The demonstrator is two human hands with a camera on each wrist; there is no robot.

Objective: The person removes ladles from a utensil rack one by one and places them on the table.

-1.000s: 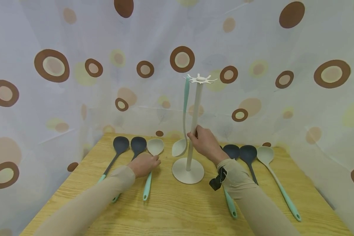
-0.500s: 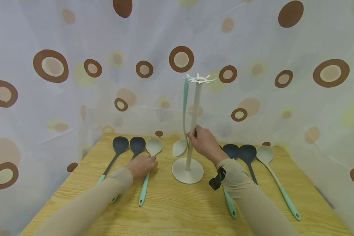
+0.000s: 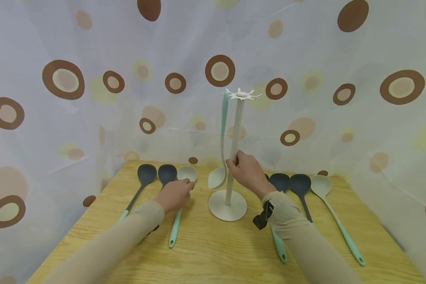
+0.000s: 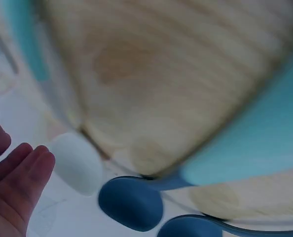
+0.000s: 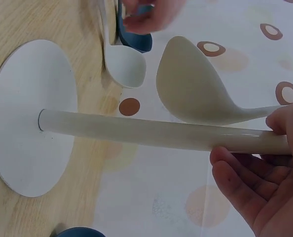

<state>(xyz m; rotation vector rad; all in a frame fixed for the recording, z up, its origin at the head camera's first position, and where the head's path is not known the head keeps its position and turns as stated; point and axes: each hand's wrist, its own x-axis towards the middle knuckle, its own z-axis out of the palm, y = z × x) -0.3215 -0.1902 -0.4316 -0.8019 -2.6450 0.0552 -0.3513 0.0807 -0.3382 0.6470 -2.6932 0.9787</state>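
My right hand (image 3: 249, 173) grips the pole of a white utensil stand (image 5: 136, 131), thumb on one side and fingers on the other. From the stand's notched top ring hangs a white ladle (image 3: 217, 178) by its mint handle, its bowl (image 5: 191, 84) close to the pole. My left hand (image 3: 174, 195) hovers over another white ladle (image 3: 187, 172) lying on the table at left, covering its neck; the mint handle (image 3: 175, 230) shows below. In the left wrist view the left fingers (image 4: 33, 173) are extended, with nothing between them and the thumb, near that ladle's bowl (image 4: 77, 163).
Left of that white ladle lie two dark ladles, the outer ladle (image 3: 147, 174) and the inner ladle (image 3: 167, 173). On the right, several more lie in a row, among them a dark ladle (image 3: 300, 184) and a white ladle (image 3: 321, 185). A patterned curtain (image 3: 184, 47) stands behind the wooden table (image 3: 213, 256).
The left hand drew the white ladle slightly toward the near edge, then let go and rose forward toward its bowl. The right hand stays on the pole.
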